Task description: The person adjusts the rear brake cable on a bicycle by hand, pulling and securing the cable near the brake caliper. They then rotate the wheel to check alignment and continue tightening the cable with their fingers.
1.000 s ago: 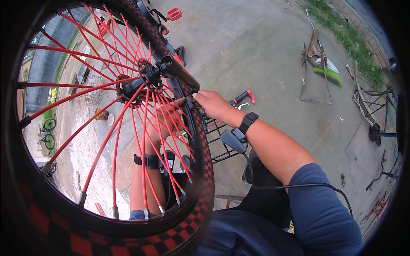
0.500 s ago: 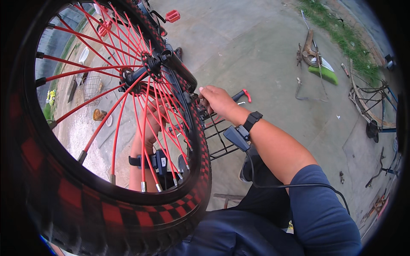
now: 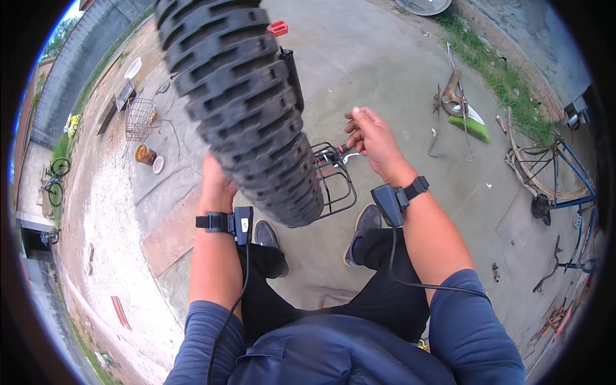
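Observation:
A bicycle wheel with a black knobby tyre (image 3: 247, 109) stands edge-on before me, its tread toward me. My left hand (image 3: 217, 176) is at the tyre's left side; its fingers are mostly hidden behind the tread, so its grip does not show. To the right of the tyre, apart from it, my right hand (image 3: 375, 141) hangs in the air. Its fingers are loosely bent and spread, with nothing visible in them. Below that hand is a black wire rack (image 3: 343, 196), beside a handlebar part. A black tube (image 3: 292, 80) and a red pedal (image 3: 277, 27) show behind the tyre.
At the right lie a green-bristled broom (image 3: 470, 127), a rusty metal part (image 3: 453, 96) and a blue bicycle frame (image 3: 571, 200) with a wheel. On the left are a wire basket (image 3: 138, 119), a rusty can (image 3: 145, 154) and a white dish (image 3: 158, 165). My shoes (image 3: 364, 234) stand below.
The wheel showed its red spokes and checkered sidewall at my left; now its tread faces me, nearer the middle. My right hand has left the hub area and moved right.

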Action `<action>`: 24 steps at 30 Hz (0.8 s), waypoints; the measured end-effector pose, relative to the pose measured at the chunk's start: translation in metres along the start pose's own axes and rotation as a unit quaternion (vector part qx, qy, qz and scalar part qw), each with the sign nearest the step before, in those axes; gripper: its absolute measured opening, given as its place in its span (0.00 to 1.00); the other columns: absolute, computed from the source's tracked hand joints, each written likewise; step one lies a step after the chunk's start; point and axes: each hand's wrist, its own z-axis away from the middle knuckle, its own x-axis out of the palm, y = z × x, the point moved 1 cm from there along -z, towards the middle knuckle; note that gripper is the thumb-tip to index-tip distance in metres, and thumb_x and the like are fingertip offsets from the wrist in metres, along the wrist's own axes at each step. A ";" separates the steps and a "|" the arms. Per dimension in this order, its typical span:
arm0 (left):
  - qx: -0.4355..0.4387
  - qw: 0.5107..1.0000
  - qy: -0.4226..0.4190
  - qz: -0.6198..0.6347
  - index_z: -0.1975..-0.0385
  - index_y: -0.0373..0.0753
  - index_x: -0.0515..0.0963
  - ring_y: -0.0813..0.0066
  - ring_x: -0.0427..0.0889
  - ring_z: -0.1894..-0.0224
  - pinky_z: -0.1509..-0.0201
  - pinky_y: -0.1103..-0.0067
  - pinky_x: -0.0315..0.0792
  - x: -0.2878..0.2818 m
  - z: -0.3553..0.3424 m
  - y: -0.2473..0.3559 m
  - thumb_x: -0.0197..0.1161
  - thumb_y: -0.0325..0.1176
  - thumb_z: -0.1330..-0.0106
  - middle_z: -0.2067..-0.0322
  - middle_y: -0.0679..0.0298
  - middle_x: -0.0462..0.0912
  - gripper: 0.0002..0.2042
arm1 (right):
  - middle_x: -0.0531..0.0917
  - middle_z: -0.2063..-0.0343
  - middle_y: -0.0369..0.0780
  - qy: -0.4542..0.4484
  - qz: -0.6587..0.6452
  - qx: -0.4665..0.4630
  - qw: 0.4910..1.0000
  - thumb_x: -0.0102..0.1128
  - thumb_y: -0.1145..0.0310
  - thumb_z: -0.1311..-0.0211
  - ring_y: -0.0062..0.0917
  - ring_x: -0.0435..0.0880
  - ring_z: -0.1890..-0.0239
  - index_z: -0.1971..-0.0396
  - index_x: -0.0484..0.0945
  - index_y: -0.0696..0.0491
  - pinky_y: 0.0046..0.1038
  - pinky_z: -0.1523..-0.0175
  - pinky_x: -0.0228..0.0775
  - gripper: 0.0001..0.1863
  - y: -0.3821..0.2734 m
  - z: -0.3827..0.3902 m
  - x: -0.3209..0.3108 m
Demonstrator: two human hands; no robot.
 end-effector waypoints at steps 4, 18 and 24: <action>-0.034 0.989 0.089 -0.112 0.44 0.35 0.76 0.84 0.74 0.79 0.76 0.84 0.65 0.016 0.030 0.030 0.57 0.34 0.24 0.72 0.66 0.81 0.14 | 0.81 0.62 0.37 0.010 0.020 -0.075 0.997 0.55 0.46 0.25 0.18 0.84 0.66 0.44 0.74 0.57 0.18 0.66 0.69 0.28 -0.038 0.057 -0.010; -0.018 0.977 0.147 -0.151 0.46 0.34 0.77 0.83 0.74 0.79 0.78 0.84 0.65 -0.043 0.073 0.024 0.58 0.38 0.25 0.72 0.65 0.80 0.15 | 0.80 0.52 0.42 0.004 0.274 -0.311 0.910 0.75 0.51 0.42 0.26 0.81 0.57 0.45 0.75 0.60 0.28 0.54 0.75 0.34 -0.113 0.143 0.110; -0.006 0.977 0.137 -0.161 0.45 0.35 0.76 0.84 0.74 0.80 0.79 0.85 0.64 -0.043 0.073 0.031 0.58 0.37 0.25 0.74 0.67 0.79 0.16 | 0.81 0.57 0.44 0.041 0.387 -0.312 0.867 0.73 0.60 0.42 0.33 0.81 0.59 0.46 0.74 0.60 0.31 0.53 0.75 0.29 -0.017 0.150 0.097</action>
